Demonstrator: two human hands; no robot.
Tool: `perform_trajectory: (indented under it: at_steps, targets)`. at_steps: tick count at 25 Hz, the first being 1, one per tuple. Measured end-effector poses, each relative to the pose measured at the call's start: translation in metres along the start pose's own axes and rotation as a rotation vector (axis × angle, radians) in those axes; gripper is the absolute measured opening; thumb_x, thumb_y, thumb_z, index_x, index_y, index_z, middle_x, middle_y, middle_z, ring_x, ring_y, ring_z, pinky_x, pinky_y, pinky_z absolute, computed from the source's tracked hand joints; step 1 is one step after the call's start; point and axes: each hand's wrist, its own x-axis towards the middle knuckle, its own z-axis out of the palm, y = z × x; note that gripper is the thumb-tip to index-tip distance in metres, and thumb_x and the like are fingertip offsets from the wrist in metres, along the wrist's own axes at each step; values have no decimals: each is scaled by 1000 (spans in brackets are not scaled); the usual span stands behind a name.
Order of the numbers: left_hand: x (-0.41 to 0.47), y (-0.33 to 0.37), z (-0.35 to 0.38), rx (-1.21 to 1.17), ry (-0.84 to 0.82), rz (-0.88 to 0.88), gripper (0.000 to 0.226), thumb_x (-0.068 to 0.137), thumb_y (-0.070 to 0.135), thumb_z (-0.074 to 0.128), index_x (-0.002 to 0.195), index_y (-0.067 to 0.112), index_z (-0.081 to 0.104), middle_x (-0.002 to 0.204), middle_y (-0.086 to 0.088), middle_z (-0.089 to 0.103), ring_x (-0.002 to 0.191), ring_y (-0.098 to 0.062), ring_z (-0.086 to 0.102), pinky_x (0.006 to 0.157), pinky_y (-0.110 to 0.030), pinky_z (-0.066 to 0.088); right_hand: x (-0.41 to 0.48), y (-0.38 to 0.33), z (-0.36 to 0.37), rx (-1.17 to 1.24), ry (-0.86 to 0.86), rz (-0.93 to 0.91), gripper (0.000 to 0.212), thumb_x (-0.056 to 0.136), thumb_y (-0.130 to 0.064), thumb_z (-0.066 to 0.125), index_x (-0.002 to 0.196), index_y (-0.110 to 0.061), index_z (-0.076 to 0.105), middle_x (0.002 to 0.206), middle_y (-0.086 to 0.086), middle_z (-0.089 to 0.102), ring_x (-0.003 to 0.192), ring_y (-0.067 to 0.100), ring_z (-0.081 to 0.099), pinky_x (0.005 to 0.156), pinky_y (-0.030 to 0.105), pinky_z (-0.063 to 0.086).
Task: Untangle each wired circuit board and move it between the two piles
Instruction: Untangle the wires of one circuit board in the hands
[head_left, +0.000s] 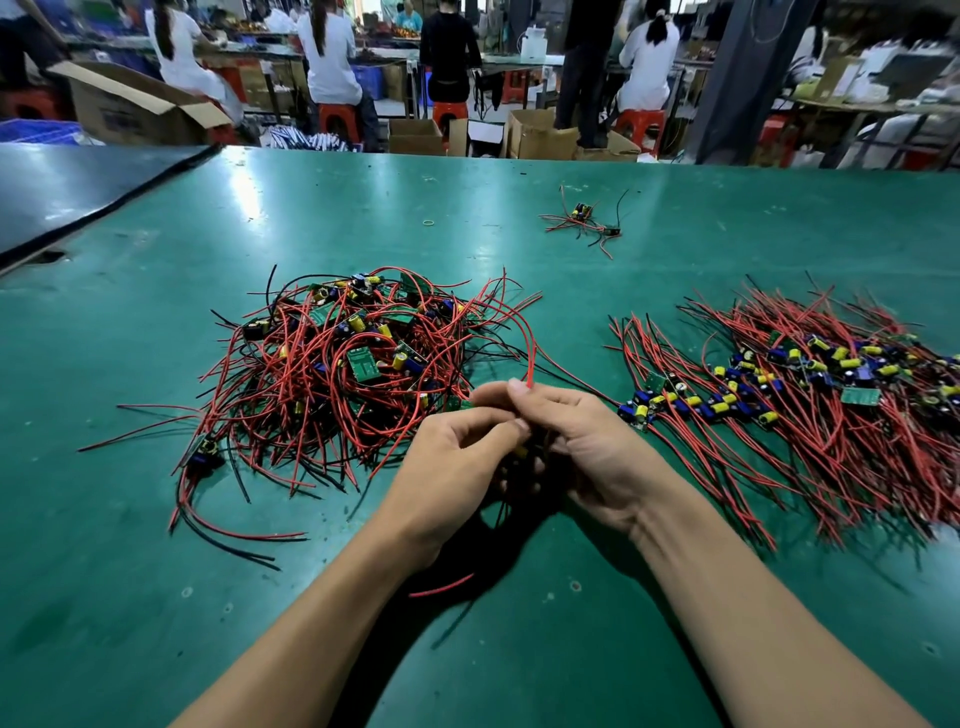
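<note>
Board: a wired board sat between the two hands, above the tabletop and between the piles; only a yellow part and some dark leads showed, the rest was hidden by fingers.
Wire: a red wire rose from the hands in a thin arc and bent back over the left pile.
Left hand: the left hand was curled, its thumb and fingertips closed on the board.
Right hand: the right hand was curled too, with thumb and forefinger pinching the wire at its low end.
Left pile: a tangled heap of red and black wires, with green boards and yellow and blue parts mixed through it; loose ends spread outward on all sides.
Right pile: a combed pile, its boards in a slanting band and its wires lying roughly parallel; it ran off the frame's right side.
Strays: a small cluster of boards and wires lay well apart, toward the far edge, with a rubber band to its left.
Open room: bare green tabletop lay between the piles, behind them, and near the forearms.
Edges: the far edge ran straight across; a darker top abutted at the far left.
Containers: open cardboard boxes stood on the floor beyond the far edge; their contents could not be made out.
</note>
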Motion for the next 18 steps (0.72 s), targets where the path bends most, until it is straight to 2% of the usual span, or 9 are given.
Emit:
perform_trajectory:
  at_steps: [2, 3, 6, 12, 14, 16, 18]
  targets:
    - [1, -2, -1, 19, 17, 18, 17, 93, 5, 60, 83, 1, 73, 74, -19, 69, 62, -25, 63, 56, -29, 52, -1, 2, -2, -41, 20, -20, 32, 83, -32, 72, 103, -7, 77, 90, 17, 69, 70, 27, 62, 68, 39, 53]
    - [1, -3, -2, 34, 10, 27, 17, 93, 6, 60, 83, 0, 73, 74, -19, 69, 62, -25, 64, 56, -29, 51, -2, 2, -3, -84, 35, -38, 33, 82, -33, 75, 102, -7, 77, 89, 19, 68, 70, 29, 61, 65, 38, 51]
    - [2, -5, -4, 64, -10, 42, 18, 92, 3, 60, 80, -2, 72, 69, -14, 69, 55, -23, 64, 53, -28, 50, -3, 3, -4, -207, 112, -86, 33, 86, -34, 76, 96, -2, 76, 77, 18, 68, 57, 24, 60, 47, 26, 50]
    - [-1, -4, -5, 123, -11, 21, 16, 91, 9, 64, 79, 5, 74, 68, -12, 71, 57, -23, 63, 62, -35, 49, 8, -2, -11, -178, 525, -270, 27, 96, -26, 67, 78, -8, 74, 71, 4, 70, 59, 17, 63, 50, 25, 53]
    - [-2, -3, -5, 126, -23, 8, 16, 90, 9, 65, 78, 4, 74, 68, -12, 71, 57, -23, 62, 65, -37, 47, 9, -7, -15, -5, 525, -232, 36, 101, -31, 59, 74, -10, 71, 73, 1, 72, 62, 13, 68, 52, 25, 55]
    - [-2, -1, -4, 110, -24, 3, 16, 91, 9, 64, 79, 3, 73, 67, -12, 70, 56, -24, 63, 62, -36, 48, 6, -13, -18, 329, 366, -98, 48, 102, -35, 53, 63, -15, 70, 75, 1, 74, 72, 15, 74, 60, 27, 59]
    - [-2, 0, -4, 89, -14, 5, 16, 91, 7, 64, 79, 3, 74, 67, -13, 69, 55, -24, 63, 58, -32, 51, 4, -17, -21, 627, 197, 2, 49, 101, -31, 53, 56, -16, 66, 84, 3, 76, 91, 23, 76, 76, 38, 61]
